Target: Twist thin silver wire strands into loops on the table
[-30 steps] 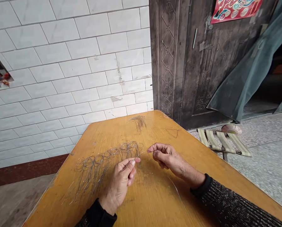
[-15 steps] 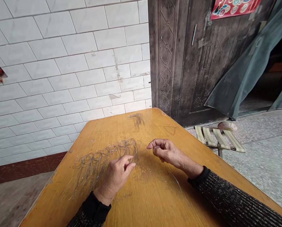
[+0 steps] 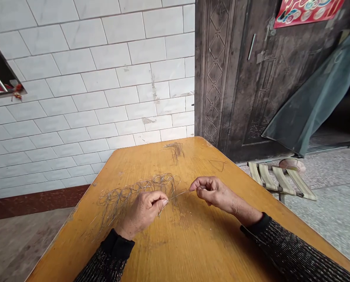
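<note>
A thin metal wire (image 3: pixel 178 194) runs between my two hands, low over the wooden table (image 3: pixel 186 246). My left hand (image 3: pixel 142 211) pinches it between thumb and index finger, and a short end sticks out below the fingertips. My right hand (image 3: pixel 217 194) has curled fingers, with the wire's other end at its index fingertip. Beside and behind my left hand lies a row of several looped wires (image 3: pixel 126 192), their tails spread toward me and partly covered by that hand.
Toward the table's far end lies a loose bunch of thin wires (image 3: pixel 176 150). A bent wire (image 3: pixel 219 164) rests near the right edge. A strap-seat folding stool (image 3: pixel 280 180) stands right of the table. Beyond are a tiled wall (image 3: pixel 110 78) and a dark carved door (image 3: pixel 236 98).
A wire now spans the gap between my hands; earlier a curved strand showed below my right hand. The left thumb and index finger have closed together. The camera view has shifted slightly.
</note>
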{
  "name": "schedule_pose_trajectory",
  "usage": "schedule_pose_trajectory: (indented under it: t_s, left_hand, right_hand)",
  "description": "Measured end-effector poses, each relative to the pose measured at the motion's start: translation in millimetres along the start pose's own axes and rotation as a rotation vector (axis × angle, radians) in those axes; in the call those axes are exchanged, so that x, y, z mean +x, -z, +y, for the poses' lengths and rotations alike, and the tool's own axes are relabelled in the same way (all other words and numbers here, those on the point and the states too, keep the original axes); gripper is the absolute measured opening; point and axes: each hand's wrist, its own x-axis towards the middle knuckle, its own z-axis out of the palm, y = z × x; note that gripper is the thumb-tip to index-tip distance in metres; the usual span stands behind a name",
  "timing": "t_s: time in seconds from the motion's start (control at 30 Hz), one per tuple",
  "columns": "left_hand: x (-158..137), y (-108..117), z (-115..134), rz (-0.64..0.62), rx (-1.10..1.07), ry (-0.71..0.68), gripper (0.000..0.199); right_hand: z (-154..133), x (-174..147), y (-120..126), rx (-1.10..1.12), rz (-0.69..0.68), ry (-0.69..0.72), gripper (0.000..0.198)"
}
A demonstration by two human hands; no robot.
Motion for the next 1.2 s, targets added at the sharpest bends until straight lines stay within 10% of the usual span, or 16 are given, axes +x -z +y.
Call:
schedule_pose_trajectory:
  t_s: [0.3,0.6,0.87,1.2]
  left_hand:
    - [0,-4,-15,0.3,0.432,-0.017,0.02]
    - [2,6,-26,0.63,0.301,0.088,0.023]
    - [-5,-17,-5,0.169,0.32,-0.083,0.017]
    - [0,-4,-12,0.109,0.396,-0.196,0.02]
  right_hand:
    - [-2,-2,-14,0.003,0.036,-0.009,0.02]
    - [13,7,-8,0.01,0.207,-0.03,0.022]
    - [9,-2,-25,-0.048,0.084,0.01,0.02]
    - [-3,-8,-27,0.042,-0.002,0.02,0.025]
